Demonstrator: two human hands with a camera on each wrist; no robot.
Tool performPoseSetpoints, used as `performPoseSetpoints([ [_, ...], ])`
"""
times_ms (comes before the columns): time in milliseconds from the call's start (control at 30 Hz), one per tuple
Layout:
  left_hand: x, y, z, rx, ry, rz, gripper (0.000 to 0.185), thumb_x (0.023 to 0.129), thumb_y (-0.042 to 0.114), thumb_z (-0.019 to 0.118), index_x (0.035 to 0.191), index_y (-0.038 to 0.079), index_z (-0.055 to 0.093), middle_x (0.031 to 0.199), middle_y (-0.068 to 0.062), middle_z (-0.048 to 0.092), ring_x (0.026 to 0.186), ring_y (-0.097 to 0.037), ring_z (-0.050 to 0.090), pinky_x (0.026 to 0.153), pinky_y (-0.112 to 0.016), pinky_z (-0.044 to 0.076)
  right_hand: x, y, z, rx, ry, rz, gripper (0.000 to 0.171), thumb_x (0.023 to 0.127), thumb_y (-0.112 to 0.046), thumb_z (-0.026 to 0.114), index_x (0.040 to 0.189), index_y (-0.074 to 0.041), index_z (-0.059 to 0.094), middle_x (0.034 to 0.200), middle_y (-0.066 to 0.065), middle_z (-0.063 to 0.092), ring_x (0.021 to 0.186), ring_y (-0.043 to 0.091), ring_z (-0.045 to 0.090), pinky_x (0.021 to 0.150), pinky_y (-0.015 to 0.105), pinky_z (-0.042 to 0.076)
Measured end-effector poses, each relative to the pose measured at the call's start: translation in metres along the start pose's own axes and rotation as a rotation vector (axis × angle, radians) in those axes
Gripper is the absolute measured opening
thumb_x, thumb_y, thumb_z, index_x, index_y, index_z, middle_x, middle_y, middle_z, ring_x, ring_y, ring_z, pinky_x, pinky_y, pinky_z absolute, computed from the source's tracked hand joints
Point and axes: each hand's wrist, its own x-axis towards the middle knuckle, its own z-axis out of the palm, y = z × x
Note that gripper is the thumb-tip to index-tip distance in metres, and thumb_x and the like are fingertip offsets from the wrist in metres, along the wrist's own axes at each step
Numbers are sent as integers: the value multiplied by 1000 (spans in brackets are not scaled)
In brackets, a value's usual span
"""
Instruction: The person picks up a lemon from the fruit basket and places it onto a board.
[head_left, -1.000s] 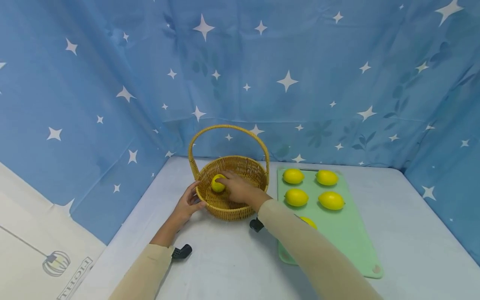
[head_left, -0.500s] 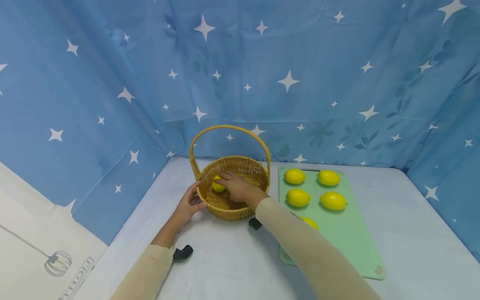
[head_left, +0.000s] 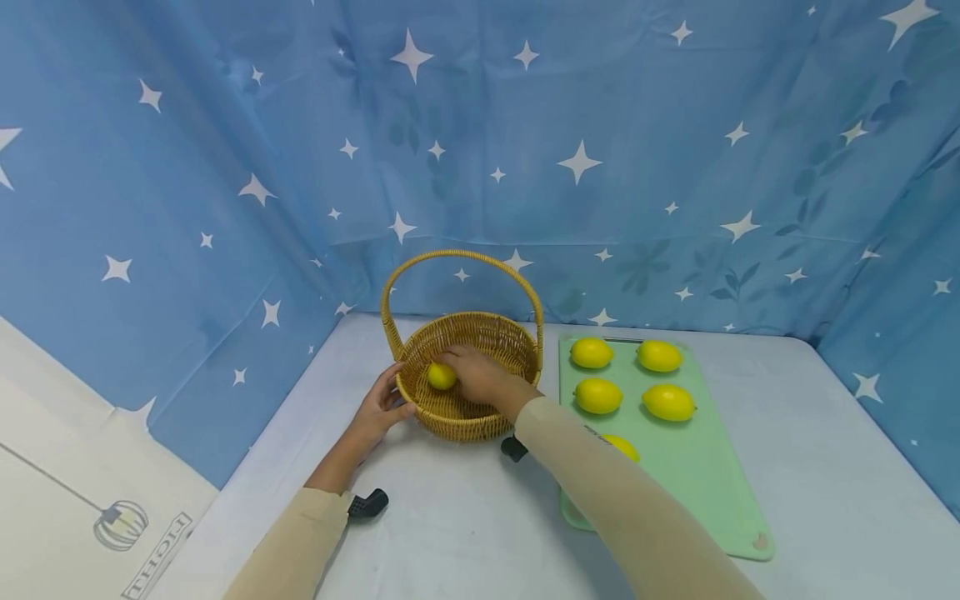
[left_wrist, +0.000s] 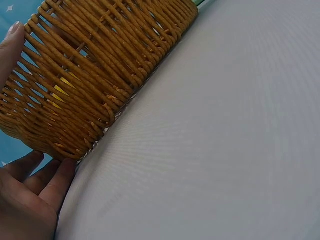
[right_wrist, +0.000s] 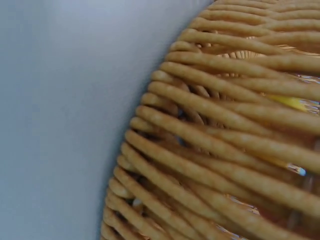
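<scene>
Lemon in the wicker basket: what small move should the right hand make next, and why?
Probably let go and lift out. The right hand holds the lemon low inside the wicker basket, which the left hand steadies, while five lemons lie on the green board.

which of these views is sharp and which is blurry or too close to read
Head view: sharp, evenly lit, soft shadows under the lemons. Left wrist view: basket weave crisp, table plain. Right wrist view: very close, weave soft and out of focus.
</scene>
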Motion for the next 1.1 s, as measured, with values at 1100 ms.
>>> performPoseSetpoints([
  [1100,-1,-1,-1,-11,-2,6,76,94,13,68,155,26,24,158,-16,21,141,-36,26,109,-47,30,-6,-4,-6,177,-131,83,72,85,-35,77,147,-29,40,144,6,43,122,24,51,98,45,45],
])
